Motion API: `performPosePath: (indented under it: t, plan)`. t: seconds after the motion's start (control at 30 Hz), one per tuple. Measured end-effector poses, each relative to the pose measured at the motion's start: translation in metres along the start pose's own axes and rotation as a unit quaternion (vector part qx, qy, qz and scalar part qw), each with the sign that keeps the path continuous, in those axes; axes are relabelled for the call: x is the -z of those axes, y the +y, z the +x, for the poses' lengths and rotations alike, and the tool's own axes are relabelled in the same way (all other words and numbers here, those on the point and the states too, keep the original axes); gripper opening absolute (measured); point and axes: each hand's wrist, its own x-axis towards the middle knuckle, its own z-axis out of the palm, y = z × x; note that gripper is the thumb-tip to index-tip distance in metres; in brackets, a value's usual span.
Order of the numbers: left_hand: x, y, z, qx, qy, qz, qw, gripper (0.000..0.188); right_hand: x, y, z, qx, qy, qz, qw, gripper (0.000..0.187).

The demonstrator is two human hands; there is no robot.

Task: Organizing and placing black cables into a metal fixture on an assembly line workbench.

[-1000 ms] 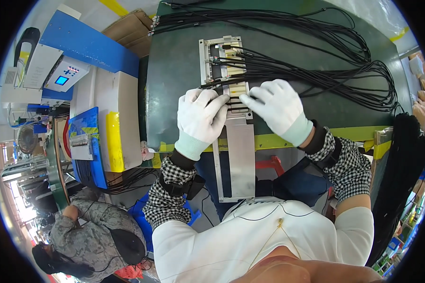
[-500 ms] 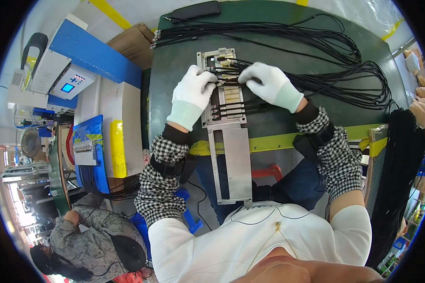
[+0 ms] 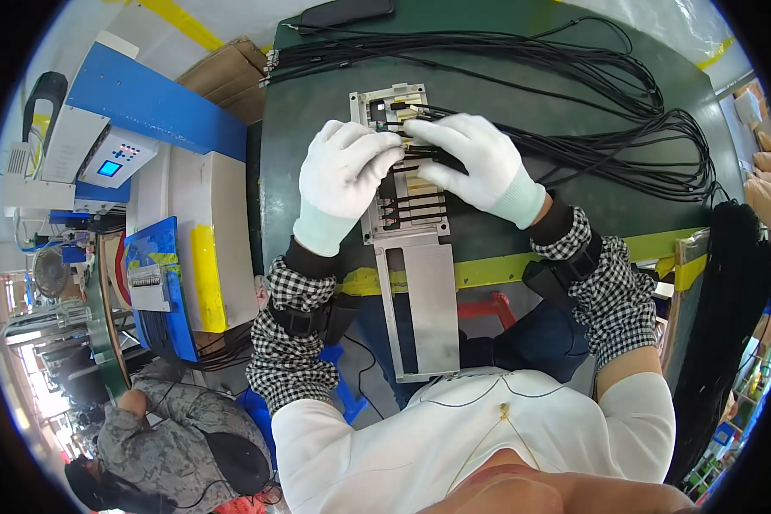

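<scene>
Both my hands wear white gloves and work over a metal fixture [image 3: 391, 231] lying on the green table. Black cables [image 3: 418, 202] lie across its slots, their ends at its left side. My left hand [image 3: 341, 171] is at the fixture's left edge, thumb and fingertips pinched together by the middle cable ends; what they pinch is hidden. Across from it, my right hand [image 3: 480, 161] has thumb and forefinger apart above the cables, the fingertips close to the left ones. A long metal plate [image 3: 433, 300] extends from the fixture past the table's near edge.
A large bundle of black cables [image 3: 608, 86] spreads over the table [image 3: 308, 111] to the right. A dark case [image 3: 347, 12] lies at the far edge. At left stands a blue and white machine [image 3: 158, 98]; beyond it a person [image 3: 176, 420] sits. More black cables [image 3: 724, 325] hang at right.
My right thumb and forefinger have spread apart, and its forefinger has moved left toward my left fingertips. My left hand has shifted slightly, still pinching. The view has moved a little.
</scene>
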Motion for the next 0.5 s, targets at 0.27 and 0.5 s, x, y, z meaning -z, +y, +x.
performPosePath:
  t: [0.27,0.5]
  plan:
    - [0.018,-0.014,-0.011,0.094,-0.271,-0.259,0.922,0.011,0.031,0.01,0.0,-0.202,-0.41,0.315,0.832,0.024]
    - [0.01,-0.023,-0.007,-0.001,-0.144,0.005,0.99,0.023,0.003,0.02,-0.013,-0.095,-0.083,-0.003,0.992,0.017]
